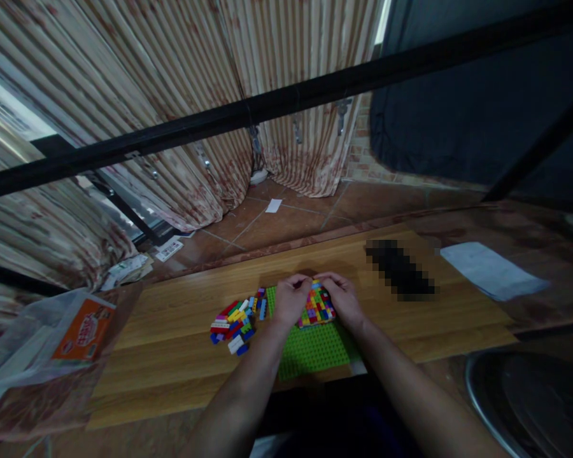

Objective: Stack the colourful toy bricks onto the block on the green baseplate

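A many-coloured block of toy building bricks (pixel 318 306) rests on a green studded baseplate (pixel 310 353). At the block's far left corner, my left hand (pixel 292 298) has its fingers curled together in a pinch; whatever is between the fingertips is hidden. My right hand (pixel 342 298) is closed around the far right corner of the block, fingertips on its far edge. Left of the baseplate lies a pile of loose building bricks (pixel 233 324) in red, white, blue, yellow and green.
The wooden tabletop (pixel 172 343) carries a pixelated dark object (pixel 401 270) on the right. A white paper (pixel 494 270) lies beyond it. At left is a clear plastic bag (pixel 33 331) with an orange packet (pixel 83 331). A black bar (pixel 267 105) crosses before the curtains (pixel 181 76).
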`<action>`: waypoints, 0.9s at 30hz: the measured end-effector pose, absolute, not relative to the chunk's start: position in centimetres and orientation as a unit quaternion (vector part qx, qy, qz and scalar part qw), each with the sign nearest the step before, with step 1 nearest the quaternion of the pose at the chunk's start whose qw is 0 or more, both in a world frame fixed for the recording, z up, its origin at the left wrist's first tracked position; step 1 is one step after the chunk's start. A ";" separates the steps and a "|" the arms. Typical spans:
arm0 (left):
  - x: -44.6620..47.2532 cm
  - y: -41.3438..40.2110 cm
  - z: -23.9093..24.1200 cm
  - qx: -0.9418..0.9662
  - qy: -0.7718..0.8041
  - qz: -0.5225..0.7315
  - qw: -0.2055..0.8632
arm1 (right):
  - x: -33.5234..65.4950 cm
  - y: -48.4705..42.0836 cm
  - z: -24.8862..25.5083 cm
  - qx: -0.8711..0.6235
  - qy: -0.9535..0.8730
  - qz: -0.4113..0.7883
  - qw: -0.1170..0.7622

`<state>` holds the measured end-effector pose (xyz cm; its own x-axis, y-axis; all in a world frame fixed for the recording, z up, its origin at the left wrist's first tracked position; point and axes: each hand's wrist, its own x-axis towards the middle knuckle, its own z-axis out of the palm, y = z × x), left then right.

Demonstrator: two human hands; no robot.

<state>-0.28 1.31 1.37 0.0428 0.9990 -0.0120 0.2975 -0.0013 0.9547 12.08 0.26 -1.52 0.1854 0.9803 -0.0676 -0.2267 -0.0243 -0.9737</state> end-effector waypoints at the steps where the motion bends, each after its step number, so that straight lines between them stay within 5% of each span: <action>1: -0.3 1.3 1.4 0.578 0.559 0.408 0.431 | 12.0 0.3 -1.5 -0.501 -0.377 0.513 0.586; 27: 0.1 0.5 0.1 0.468 0.524 0.488 0.517 | 11.7 0.1 -1.7 -0.480 -0.412 0.514 0.580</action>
<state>0.06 0.47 0.12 -0.0264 0.9959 -0.0860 -0.0141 0.0857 0.9962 11.66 0.07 -1.72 0.1335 0.9909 -0.0160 -0.2001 0.0112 -0.9797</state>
